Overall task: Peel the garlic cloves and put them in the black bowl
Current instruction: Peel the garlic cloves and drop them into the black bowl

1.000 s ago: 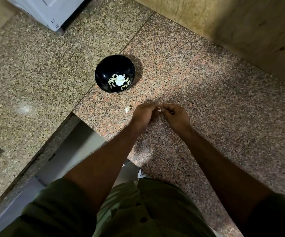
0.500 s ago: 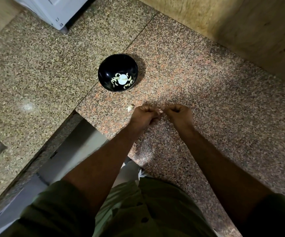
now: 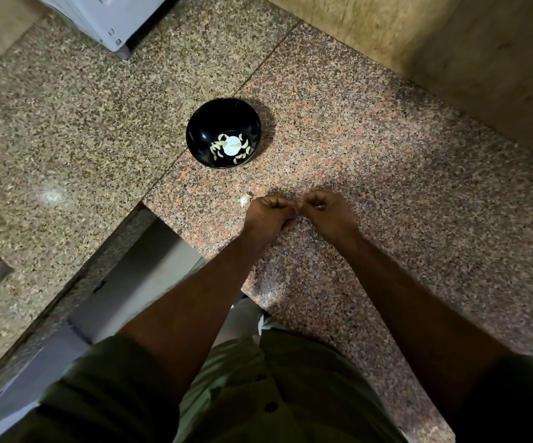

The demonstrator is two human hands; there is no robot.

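The black bowl (image 3: pixel 223 133) stands on the granite counter (image 3: pixel 386 187) and holds several pale peeled garlic cloves (image 3: pixel 239 158) around a bright reflection. In front of it my left hand (image 3: pixel 266 214) and my right hand (image 3: pixel 327 212) meet fingertip to fingertip, both pinched on a small garlic clove (image 3: pixel 297 207) that is mostly hidden between the fingers. A bit of pale garlic or skin (image 3: pixel 244 199) lies on the counter just left of my left hand.
The counter's corner edge runs under my left forearm, with a gap down to the floor (image 3: pixel 137 276) at the left. A white appliance (image 3: pixel 108 17) stands at the top left. A beige wall (image 3: pixel 434 52) bounds the counter at the back right.
Both hands stay pinched together on the clove and have drifted slightly nearer to me. The view has shifted a little; the bowl has not moved.
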